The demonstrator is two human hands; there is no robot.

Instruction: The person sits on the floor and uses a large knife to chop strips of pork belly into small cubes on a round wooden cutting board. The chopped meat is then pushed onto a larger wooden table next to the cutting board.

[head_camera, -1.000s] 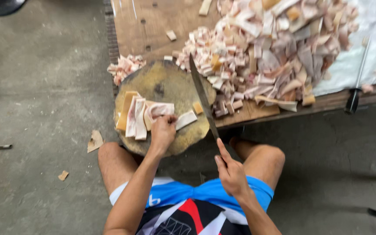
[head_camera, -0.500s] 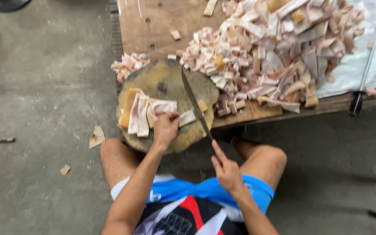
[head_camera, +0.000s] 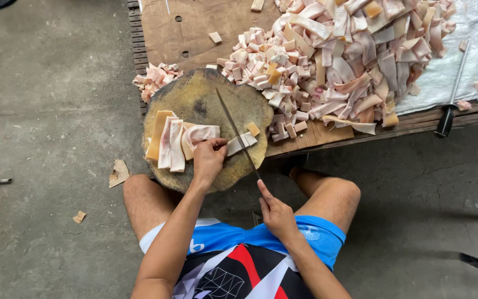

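- On the round chopping block (head_camera: pixel 195 102), near its front edge, the left hand (head_camera: pixel 208 158) is pressing down on a meat strip (head_camera: pixel 206 133), grip closed over it.
- Right hand (head_camera: pixel 276 213) is holding the knife (head_camera: pixel 236 130) by the handle, grip wrapped tight; blade is lying across the block just beside the left fingers.
- More strips (head_camera: pixel 167 143) are sitting at the block's left edge.
- Cut pile (head_camera: pixel 333 61) is covering the surface (head_camera: pixel 195 27) behind.
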